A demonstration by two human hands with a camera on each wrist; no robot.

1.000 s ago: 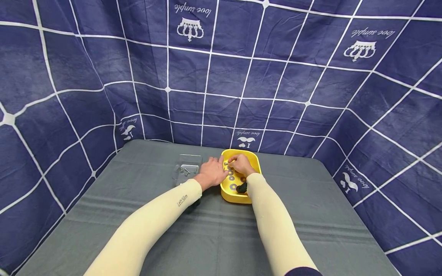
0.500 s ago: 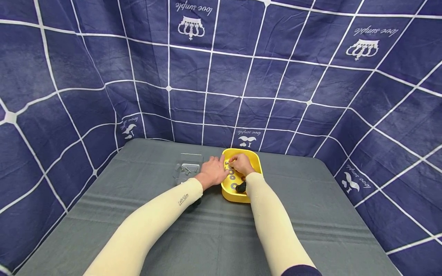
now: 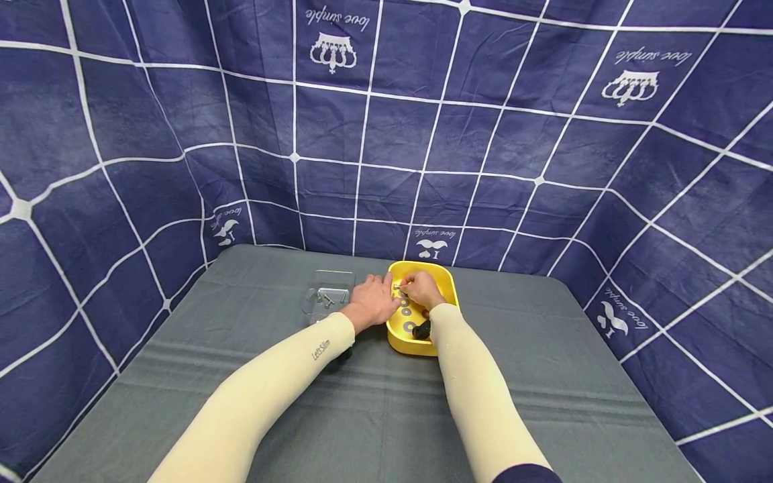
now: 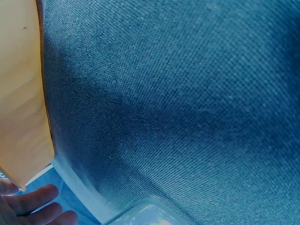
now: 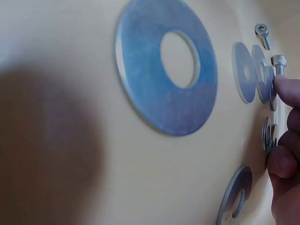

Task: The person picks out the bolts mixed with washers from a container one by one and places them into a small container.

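My right hand point(image 3: 421, 287) reaches into a yellow bin point(image 3: 415, 347), its fingers curled. In the right wrist view, thumb and fingers pinch a socket-head screw point(image 5: 279, 61) with its head up beyond the fingertip. Close by lies a second socket-head screw point(image 5: 262, 33). Flat metal washers are spread over the bin floor; one large washer point(image 5: 145, 79) fills the middle of that view, and others sit beside the fingertips. My left hand point(image 3: 371, 300) rests at the bin's left rim. Its fingers point(image 4: 35, 199) extend loosely apart beside the yellow wall in the left wrist view.
Left of the bin stands a clear plastic box point(image 3: 314, 314) with several screws point(image 3: 327, 299) in it. Everything sits on a grey cloth-covered table point(image 3: 253, 288), with a blue checked curtain point(image 3: 386, 188) behind and at both sides.
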